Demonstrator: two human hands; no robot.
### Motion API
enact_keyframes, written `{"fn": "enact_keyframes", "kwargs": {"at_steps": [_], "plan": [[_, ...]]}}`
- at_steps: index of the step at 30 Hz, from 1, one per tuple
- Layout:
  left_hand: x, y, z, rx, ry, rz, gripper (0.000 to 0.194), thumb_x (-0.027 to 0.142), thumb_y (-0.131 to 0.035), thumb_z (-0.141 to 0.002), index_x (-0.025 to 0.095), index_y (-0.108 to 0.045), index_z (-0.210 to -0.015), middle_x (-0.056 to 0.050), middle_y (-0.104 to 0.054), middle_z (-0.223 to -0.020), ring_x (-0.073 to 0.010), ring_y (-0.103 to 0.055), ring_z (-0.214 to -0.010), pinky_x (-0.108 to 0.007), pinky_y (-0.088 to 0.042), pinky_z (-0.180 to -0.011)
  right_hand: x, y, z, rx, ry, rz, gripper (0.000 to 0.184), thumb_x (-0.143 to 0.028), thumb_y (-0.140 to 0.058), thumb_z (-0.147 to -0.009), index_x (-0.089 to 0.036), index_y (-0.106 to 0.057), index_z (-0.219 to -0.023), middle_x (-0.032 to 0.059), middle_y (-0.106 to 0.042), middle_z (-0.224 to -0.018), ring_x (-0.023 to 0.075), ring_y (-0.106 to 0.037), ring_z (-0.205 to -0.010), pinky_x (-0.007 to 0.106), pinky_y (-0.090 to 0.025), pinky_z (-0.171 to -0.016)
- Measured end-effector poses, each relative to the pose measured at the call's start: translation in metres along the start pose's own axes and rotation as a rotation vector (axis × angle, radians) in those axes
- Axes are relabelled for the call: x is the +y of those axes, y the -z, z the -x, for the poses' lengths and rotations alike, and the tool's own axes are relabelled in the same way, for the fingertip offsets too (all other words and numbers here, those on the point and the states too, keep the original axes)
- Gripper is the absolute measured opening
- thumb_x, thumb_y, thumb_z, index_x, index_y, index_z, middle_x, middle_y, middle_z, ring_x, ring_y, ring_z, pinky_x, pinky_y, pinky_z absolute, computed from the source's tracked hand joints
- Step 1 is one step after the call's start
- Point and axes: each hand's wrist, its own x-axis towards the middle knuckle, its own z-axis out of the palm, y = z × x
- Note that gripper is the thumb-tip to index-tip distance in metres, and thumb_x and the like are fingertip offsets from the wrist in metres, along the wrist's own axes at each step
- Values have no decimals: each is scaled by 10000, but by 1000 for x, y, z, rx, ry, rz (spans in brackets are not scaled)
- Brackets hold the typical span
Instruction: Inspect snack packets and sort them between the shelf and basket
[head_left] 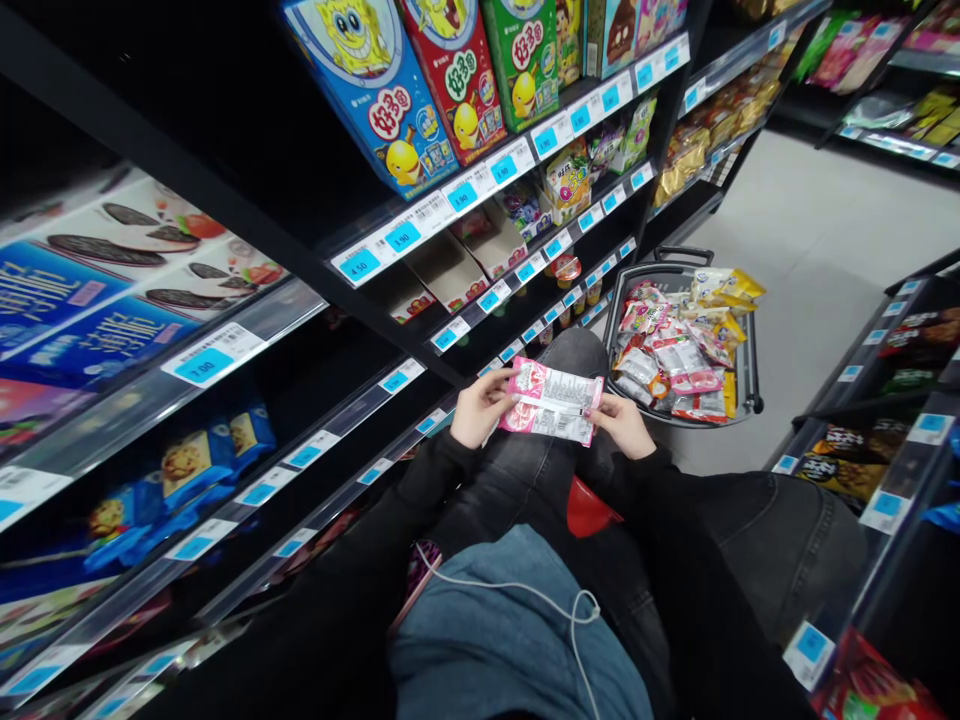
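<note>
Above my lap, a pink and white candy packet point(553, 402) is stretched between both hands, its printed back facing up. My left hand point(480, 408) pinches its left end with thumb and fingers. At the opposite end, my right hand point(624, 424) grips the edge the same way. Just beyond my right hand, a dark shopping basket point(613, 330) stands on the floor, heaped with similar candy packets point(679, 345) in pink, white and yellow.
Shelves to the left hold snack boxes point(375, 90), cookie packs point(195, 450) and small cartons point(568, 185) behind price-tag rails. On the right is a lower shelf with bagged snacks point(855, 455). Pale floor point(810, 220) runs beyond the basket. A white cable point(517, 588) lies across my front.
</note>
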Motion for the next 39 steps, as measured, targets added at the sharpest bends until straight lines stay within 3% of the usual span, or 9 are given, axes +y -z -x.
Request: {"fn": "enact_keyframes", "kwargs": {"at_steps": [6, 17, 23, 26, 28, 31, 34, 37, 39], "plan": [[-6, 6, 2, 20, 19, -207, 381, 310, -718, -630, 126, -684, -963, -70, -685, -771, -141, -601, -631, -254, -487, -633, 6, 1, -1, -1, -22, -23, 249, -385, -721, -599, -184, -651, -729, -13, -624, -574, 132, -524, -504, 270, -428, -497], [7, 0, 2, -30, 78, -25, 194, 262, -763, -556, 116, -667, -641, -52, -657, -682, -141, -592, -618, -262, -487, -625, 5, 7, -1, 19, 20, -54, 187, -330, -719, -623, -202, -609, -704, -28, -626, -668, 117, -557, -595, 255, -445, -604], [3, -3, -4, 57, 94, 96, 428, 185, -817, -428, 140, -547, -756, 23, -599, -637, -104, -563, -578, -227, -465, -572, 3, 3, -1, 9, 15, -16, 220, -319, -737, -591, -190, -571, -656, -34, -591, -619, 113, -540, -571, 257, -444, -585], [1, -5, -5, 52, 80, 160, 594, 182, -815, -443, 166, -521, -959, 37, -605, -651, -109, -572, -593, -246, -480, -604, 4, -1, 0, 51, 62, 7, 214, -329, -720, -610, -193, -560, -647, -36, -565, -600, 116, -520, -565, 261, -436, -572], [1, -4, -5, 30, 59, 137, 532, 229, -799, -496, 156, -565, -968, 9, -620, -688, -127, -582, -637, -281, -491, -653, 2, -4, 1, 75, 121, 41, 174, -326, -693, -646, -199, -575, -661, -24, -572, -630, 129, -526, -596, 278, -441, -593], [3, 0, -4, 11, -60, 15, 242, 306, -760, -574, 144, -666, -727, -49, -621, -753, -175, -588, -745, -344, -487, -751, -6, -9, 5, 169, 305, 233, 64, -269, -661, -681, -216, -632, -659, 8, -582, -722, 168, -539, -728, 338, -442, -699], [8, 4, -3, 86, -210, -92, 184, 313, -784, -537, 170, -668, -545, -87, -599, -1012, -243, -548, -976, -379, -449, -868, -15, -14, 10, 338, 462, 473, 87, -203, -622, -702, -250, -690, -675, 23, -556, -753, 185, -520, -780, 363, -424, -739], [10, 5, -2, 87, -160, -59, 180, 290, -794, -515, 163, -668, -538, -89, -540, -1201, -277, -528, -1051, -385, -456, -863, -19, -20, 14, 333, 463, 527, 179, -184, -553, -750, -269, -709, -771, 23, -568, -734, 165, -530, -704, 333, -438, -673], [7, 6, -2, 70, -50, 6, 169, 269, -785, -518, 151, -673, -566, -102, -630, -1058, -264, -597, -922, -373, -489, -775, -19, -23, 15, 291, 444, 487, 201, -186, -528, -770, -267, -707, -811, 25, -611, -759, 164, -557, -712, 323, -449, -677]]}}
